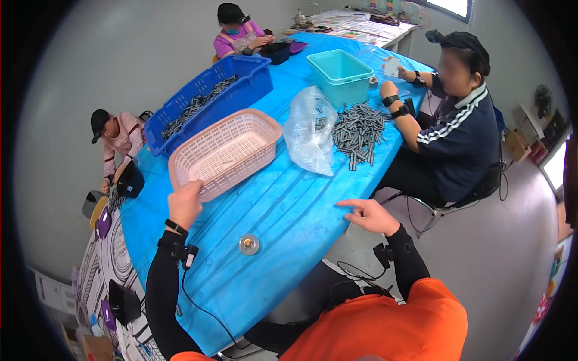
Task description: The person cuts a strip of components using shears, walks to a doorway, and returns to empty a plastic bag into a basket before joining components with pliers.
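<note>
A pale pink perforated plastic basket [224, 153] sits on the blue table covering. At its near left corner, the rim is gripped by my left hand [185, 206], fingers closed over it. My right hand [373, 216] is over the table's right edge, holding nothing. Its index finger stretches out over the blue covering, and the other fingers look partly curled. Between my forearms stands a small glass burner [248, 243] with a small orange glow at its centre. Inside, the basket shows only a thin pale strip on its bottom.
Beyond the basket lie a large blue crate [211, 96] of grey tube-like pieces, a clear plastic bag [310, 132], a heap of grey pieces [359, 132] and a turquoise bin [341, 75]. A person [460, 120] sits at the right; two others work at the far and left sides.
</note>
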Demonstrator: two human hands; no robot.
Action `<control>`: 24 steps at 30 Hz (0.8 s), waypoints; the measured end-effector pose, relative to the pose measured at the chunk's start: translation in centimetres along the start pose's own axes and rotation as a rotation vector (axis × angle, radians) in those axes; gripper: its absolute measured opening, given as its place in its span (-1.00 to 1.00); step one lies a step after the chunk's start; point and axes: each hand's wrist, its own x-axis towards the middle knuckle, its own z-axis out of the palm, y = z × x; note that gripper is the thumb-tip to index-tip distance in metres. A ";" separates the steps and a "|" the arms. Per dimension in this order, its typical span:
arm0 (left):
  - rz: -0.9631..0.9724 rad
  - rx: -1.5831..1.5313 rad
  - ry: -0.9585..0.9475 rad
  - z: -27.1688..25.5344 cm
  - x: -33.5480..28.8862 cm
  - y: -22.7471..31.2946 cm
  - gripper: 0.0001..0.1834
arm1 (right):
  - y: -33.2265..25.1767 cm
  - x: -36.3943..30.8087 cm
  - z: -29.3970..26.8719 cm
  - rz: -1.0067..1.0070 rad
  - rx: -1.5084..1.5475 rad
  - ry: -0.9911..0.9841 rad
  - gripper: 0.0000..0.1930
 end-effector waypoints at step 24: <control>0.093 -0.337 -0.426 0.1 0.0 -0.3 -0.70 | -4.5 10.1 1.0 -0.570 0.008 0.644 -0.75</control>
